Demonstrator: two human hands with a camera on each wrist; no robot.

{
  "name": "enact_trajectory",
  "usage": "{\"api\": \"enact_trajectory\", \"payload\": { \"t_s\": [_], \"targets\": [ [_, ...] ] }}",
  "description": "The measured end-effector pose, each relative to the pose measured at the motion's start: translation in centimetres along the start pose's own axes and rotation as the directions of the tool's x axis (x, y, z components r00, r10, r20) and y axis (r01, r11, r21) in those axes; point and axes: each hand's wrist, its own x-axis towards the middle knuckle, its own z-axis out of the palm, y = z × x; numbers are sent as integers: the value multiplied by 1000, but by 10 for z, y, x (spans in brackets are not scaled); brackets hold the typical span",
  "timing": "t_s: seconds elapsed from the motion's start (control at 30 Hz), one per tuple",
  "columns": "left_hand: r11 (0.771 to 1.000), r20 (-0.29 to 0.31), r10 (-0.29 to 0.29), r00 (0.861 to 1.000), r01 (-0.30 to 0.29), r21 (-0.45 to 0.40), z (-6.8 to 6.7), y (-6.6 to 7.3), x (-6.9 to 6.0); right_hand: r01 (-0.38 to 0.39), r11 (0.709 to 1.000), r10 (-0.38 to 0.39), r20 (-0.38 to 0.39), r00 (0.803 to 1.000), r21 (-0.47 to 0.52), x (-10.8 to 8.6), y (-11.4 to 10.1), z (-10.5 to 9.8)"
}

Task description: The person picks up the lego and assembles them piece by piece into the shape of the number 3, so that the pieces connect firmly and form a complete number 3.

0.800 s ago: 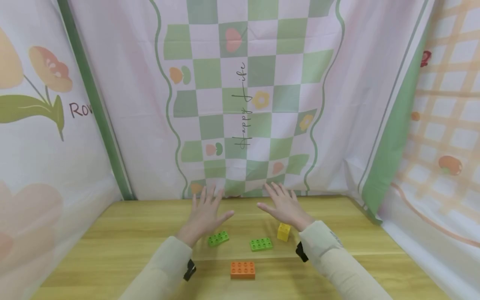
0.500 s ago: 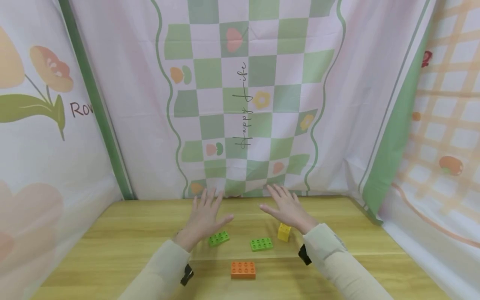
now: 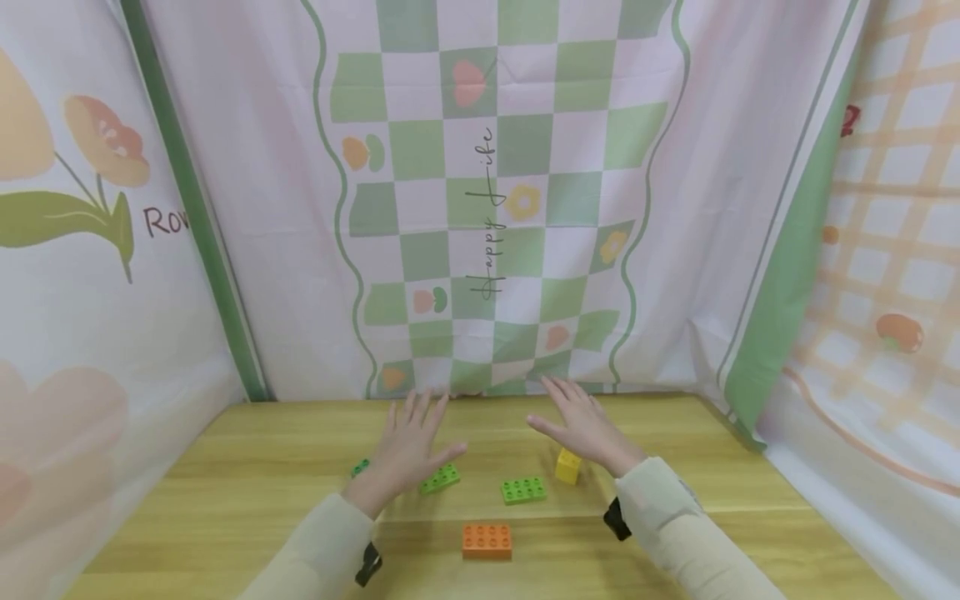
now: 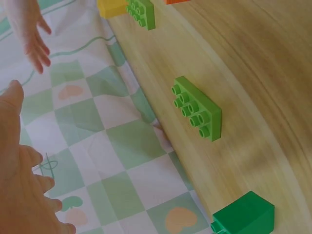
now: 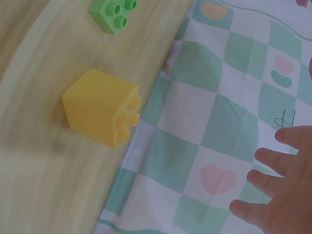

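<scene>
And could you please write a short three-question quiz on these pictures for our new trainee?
1. True or false: the orange brick lies apart from both the left hand and the right hand.
2. How many light green bricks lie on the table?
3. Fill in the blank: the brick nearest the right hand is ____.

Key:
1. True.
2. Two.
3. The yellow brick.

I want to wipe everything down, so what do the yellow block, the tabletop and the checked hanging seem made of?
Yellow block: probably plastic, smooth and fairly matte; crisp edges and moulded-looking studs suggest it. Tabletop: wood or wood-look laminate, satin; the streaky grain fits both. Checked hanging: probably thin fabric, mostly matte; it shows creases, though a coating can't be ruled out.
</scene>
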Motion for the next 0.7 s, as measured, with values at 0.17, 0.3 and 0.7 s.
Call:
{"api": "enact_trajectory", "payload": {
  "t_s": [0.17, 0.3, 0.7],
  "targets": [
    [1000, 8, 20, 1000, -20, 6, 4, 0, -4, 11, 1000, -10, -20, 1000, 15, -4, 5, 4],
    [999, 8, 40, 999, -40, -5, 8, 0, -8, 5, 999, -4, -31, 1000, 40, -7, 9, 5],
    [998, 44, 60, 997, -59, -25, 18, -4, -17, -26, 994, 25, 5, 1000, 109, -13, 18, 7]
  ]
}}
